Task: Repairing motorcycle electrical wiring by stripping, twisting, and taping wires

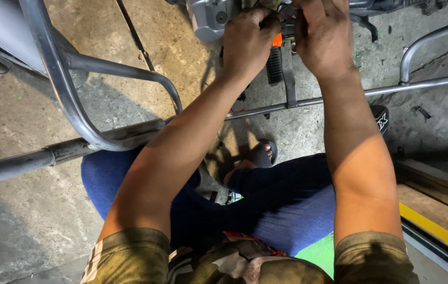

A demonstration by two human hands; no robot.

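Both my hands reach forward to the underside of a motorcycle engine [208, 18], a silver-grey casing at the top of the head view. My left hand [247, 42] is curled, fingers pressed against parts beside the casing. My right hand [321, 37] is closed over a bundle of wires or small parts right next to it. A small orange piece [277, 40] shows between the two hands. Just below hangs a black ribbed foot peg [274, 66]. What each hand grips is hidden by the fingers.
A chrome tubular frame [66, 89] curves at left and a thin steel bar [419, 84] crosses at right. My knees in dark blue trousers [287, 205] and a sandalled foot [261, 155] are below, on stained concrete. A yellow-edged step [434, 226] lies at lower right.
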